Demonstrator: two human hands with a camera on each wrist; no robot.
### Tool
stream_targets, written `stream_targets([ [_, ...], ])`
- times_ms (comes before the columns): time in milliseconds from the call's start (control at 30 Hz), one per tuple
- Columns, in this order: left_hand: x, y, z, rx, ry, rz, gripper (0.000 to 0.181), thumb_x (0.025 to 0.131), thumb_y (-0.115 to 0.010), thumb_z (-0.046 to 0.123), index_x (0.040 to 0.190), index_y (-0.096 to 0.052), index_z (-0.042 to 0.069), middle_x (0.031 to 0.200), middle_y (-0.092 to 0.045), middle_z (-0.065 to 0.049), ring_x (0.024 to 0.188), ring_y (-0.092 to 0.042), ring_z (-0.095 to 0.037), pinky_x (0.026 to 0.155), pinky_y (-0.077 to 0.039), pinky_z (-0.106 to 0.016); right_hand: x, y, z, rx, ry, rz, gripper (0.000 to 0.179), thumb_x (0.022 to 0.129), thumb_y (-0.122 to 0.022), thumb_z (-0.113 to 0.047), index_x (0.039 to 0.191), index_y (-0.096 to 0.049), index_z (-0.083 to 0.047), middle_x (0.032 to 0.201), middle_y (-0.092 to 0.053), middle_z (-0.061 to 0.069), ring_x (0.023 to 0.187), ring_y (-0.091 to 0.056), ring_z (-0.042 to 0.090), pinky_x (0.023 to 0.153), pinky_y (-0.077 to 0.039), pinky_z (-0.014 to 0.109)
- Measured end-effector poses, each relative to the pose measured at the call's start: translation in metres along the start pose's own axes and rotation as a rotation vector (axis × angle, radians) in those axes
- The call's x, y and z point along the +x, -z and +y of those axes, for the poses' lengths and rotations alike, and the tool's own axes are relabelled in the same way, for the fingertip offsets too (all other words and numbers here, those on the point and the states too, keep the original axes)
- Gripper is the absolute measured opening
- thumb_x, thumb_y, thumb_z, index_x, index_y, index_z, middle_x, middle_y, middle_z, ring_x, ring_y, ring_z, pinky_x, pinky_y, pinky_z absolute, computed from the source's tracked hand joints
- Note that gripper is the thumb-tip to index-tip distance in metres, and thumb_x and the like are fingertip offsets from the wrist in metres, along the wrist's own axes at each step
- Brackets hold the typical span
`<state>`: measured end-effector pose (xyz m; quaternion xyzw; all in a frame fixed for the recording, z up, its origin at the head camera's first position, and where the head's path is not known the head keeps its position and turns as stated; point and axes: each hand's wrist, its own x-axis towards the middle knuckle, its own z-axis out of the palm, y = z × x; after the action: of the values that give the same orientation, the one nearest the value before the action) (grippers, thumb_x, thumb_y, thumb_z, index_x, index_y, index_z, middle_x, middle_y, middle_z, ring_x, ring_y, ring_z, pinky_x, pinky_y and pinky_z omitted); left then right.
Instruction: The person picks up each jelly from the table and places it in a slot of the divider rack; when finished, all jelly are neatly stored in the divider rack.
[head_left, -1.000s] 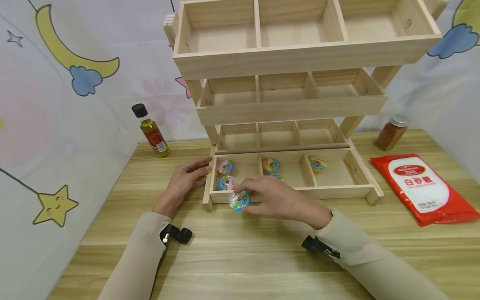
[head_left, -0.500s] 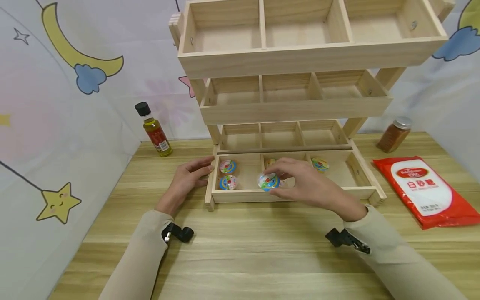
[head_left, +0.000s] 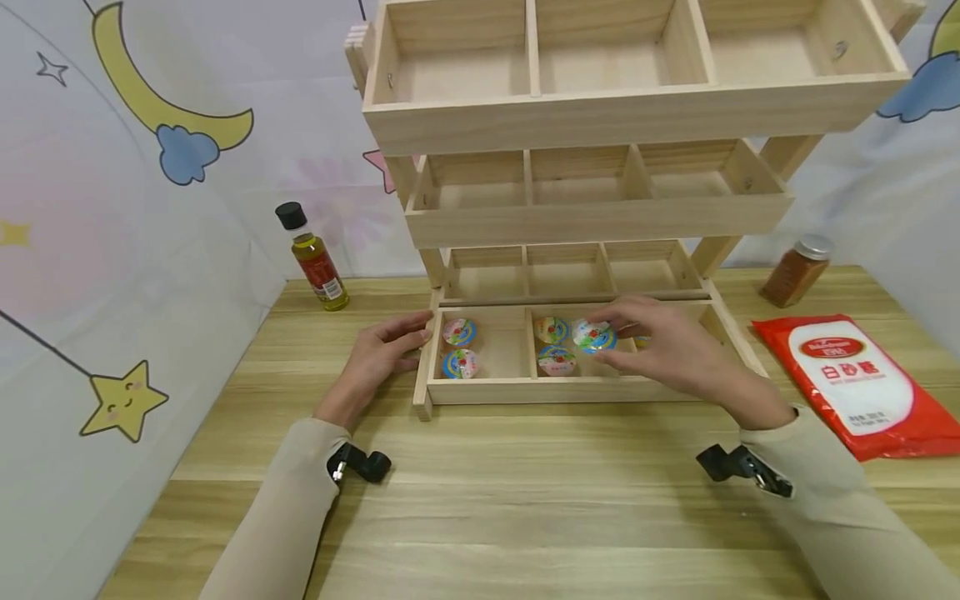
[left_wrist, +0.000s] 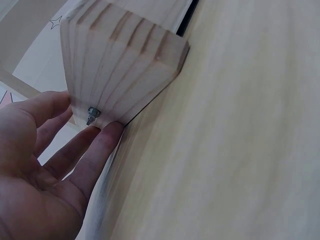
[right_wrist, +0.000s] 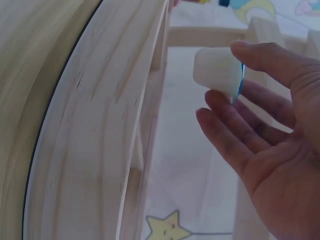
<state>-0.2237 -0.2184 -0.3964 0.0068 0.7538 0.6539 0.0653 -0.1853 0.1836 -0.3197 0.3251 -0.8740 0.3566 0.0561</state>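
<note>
My right hand [head_left: 675, 354] pinches a jelly cup [head_left: 595, 337] between thumb and fingers, over the bottom tray's middle compartment. In the right wrist view the cup's whitish body [right_wrist: 215, 69] and blue lid edge show. Two jelly cups, a back one [head_left: 552, 330] and a front one [head_left: 557, 362], sit in the middle compartment. The left compartment holds another pair, a back cup [head_left: 459, 332] and a front cup [head_left: 460, 364]. A cup in the right compartment is mostly hidden behind my right hand. My left hand [head_left: 375, 354] touches the rack's left side, fingertips against the wood [left_wrist: 120, 65].
The tiered wooden rack [head_left: 630, 121] rises behind the bottom tray [head_left: 480, 392]. An oil bottle [head_left: 318, 265] stands at its left. On the right are a jar with a silver lid [head_left: 797, 271] and a red and white sugar bag [head_left: 851, 379].
My right hand has carried the jelly cup rightward, from the tray's left front edge to over the middle compartment. The left hand stays at the rack's side. The view has shifted slightly.
</note>
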Motion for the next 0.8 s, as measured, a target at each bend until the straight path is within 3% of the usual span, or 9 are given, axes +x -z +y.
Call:
stream_targets([
  [167, 0.001, 0.0, -0.001, 0.002, -0.001, 0.002, 0.045, 0.107, -0.068, 0.018, 0.15, -0.062, 0.009, 0.15, -0.06, -0.012, 0.124, -0.064, -0.024, 0.086, -0.061, -0.029, -0.007, 0.013, 0.015, -0.041, -0.008, 0.022, 0.042, 0.086, -0.089, -0.004, 0.125, -0.073, 0.0, 0.121, -0.073, 0.014, 0.101, -0.072, 0.03, 0.089, -0.061, 0.048],
  [300, 0.002, 0.0, 0.0, 0.011, -0.006, 0.0, 0.045, 0.107, -0.067, 0.019, 0.151, -0.061, 0.009, 0.151, -0.059, -0.012, 0.126, -0.063, -0.026, 0.087, -0.061, -0.029, -0.012, 0.024, 0.022, -0.066, -0.059, 0.023, 0.04, 0.089, -0.087, -0.007, 0.126, -0.074, -0.002, 0.124, -0.073, 0.012, 0.103, -0.073, 0.029, 0.091, -0.06, 0.047],
  [567, 0.0, -0.001, 0.001, 0.009, 0.004, 0.001, 0.045, 0.107, -0.068, 0.019, 0.151, -0.061, 0.009, 0.151, -0.059, -0.013, 0.127, -0.062, -0.026, 0.087, -0.061, -0.029, -0.018, 0.039, 0.035, -0.032, -0.185, 0.001, 0.041, 0.093, -0.085, -0.012, 0.131, -0.072, -0.004, 0.125, -0.071, 0.014, 0.11, -0.071, 0.034, 0.089, -0.053, 0.017],
  [700, 0.0, 0.0, 0.001, 0.012, 0.005, -0.002, 0.045, 0.107, -0.067, 0.018, 0.151, -0.061, 0.008, 0.151, -0.059, -0.013, 0.126, -0.062, -0.026, 0.087, -0.061, -0.029, -0.02, 0.044, 0.04, -0.058, -0.274, -0.044, 0.044, 0.093, -0.086, -0.019, 0.132, -0.071, -0.005, 0.123, -0.072, 0.015, 0.111, -0.071, 0.037, 0.085, -0.054, 0.022],
  [800, -0.001, 0.0, 0.001, 0.017, 0.004, -0.002, 0.045, 0.108, -0.067, 0.018, 0.151, -0.061, 0.008, 0.152, -0.058, -0.013, 0.126, -0.062, -0.026, 0.087, -0.061, -0.029, -0.021, 0.046, 0.045, -0.078, -0.292, -0.072, 0.044, 0.093, -0.086, -0.02, 0.132, -0.072, -0.005, 0.121, -0.073, 0.014, 0.11, -0.072, 0.034, 0.083, -0.056, 0.027],
])
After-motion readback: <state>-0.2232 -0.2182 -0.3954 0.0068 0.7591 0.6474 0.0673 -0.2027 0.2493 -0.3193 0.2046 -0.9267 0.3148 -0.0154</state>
